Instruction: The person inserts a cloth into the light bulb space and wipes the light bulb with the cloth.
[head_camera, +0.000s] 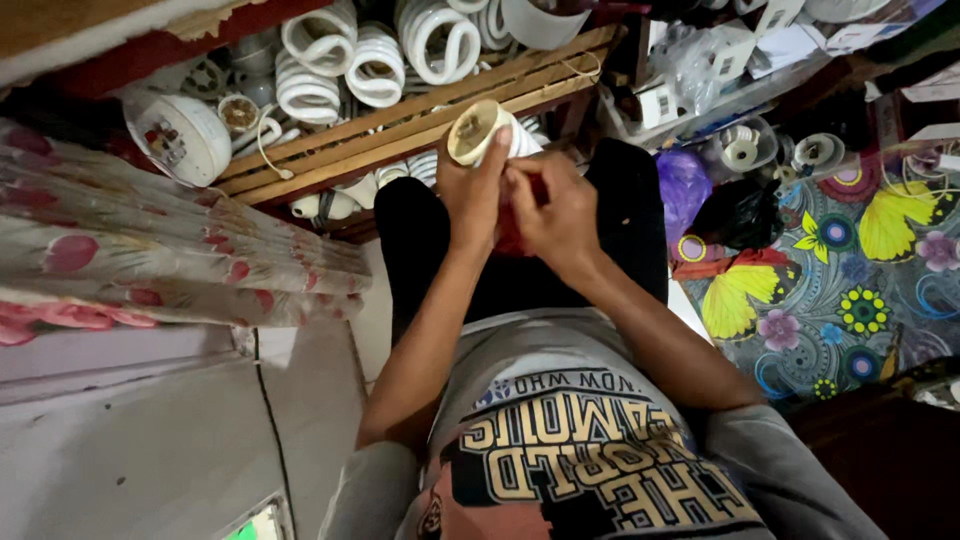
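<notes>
- Wooden crate (420, 125) lies ahead of your knees, heaped with white spiral bulbs (375, 65), so spares sit within easy reach.
- Floral mat (850, 290) on your right carries a black bag (740, 215) and small white lamp parts (740, 150), spread out where you can see them.
- Your left hand (472, 195) grips the lamp base (478, 130) above your lap, its open end turned up toward your face for a clear view inside.
- Your right hand (550, 210) has its fingers clenched around something red (510, 240), pressed beside the base; what it is, the view does not show.
</notes>
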